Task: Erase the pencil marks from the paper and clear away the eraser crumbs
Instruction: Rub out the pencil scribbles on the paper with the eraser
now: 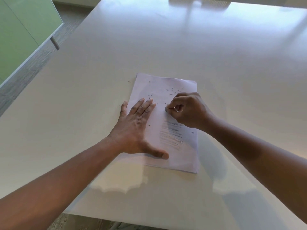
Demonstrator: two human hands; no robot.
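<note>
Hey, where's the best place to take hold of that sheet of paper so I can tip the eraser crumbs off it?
Probably the bare near right corner of the paper, pinched from the table's near edge. The sheet lies flat, so only an edge or corner offers a grip. The left hand presses its left side, the right hand works mid-page, and the eraser crumbs sit toward the far end.

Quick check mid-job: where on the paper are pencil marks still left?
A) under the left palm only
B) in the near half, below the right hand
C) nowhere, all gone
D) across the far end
B: the pencil marks lie on the near half of the paper, just below the right hand; the far part shows only eraser crumbs.
</note>
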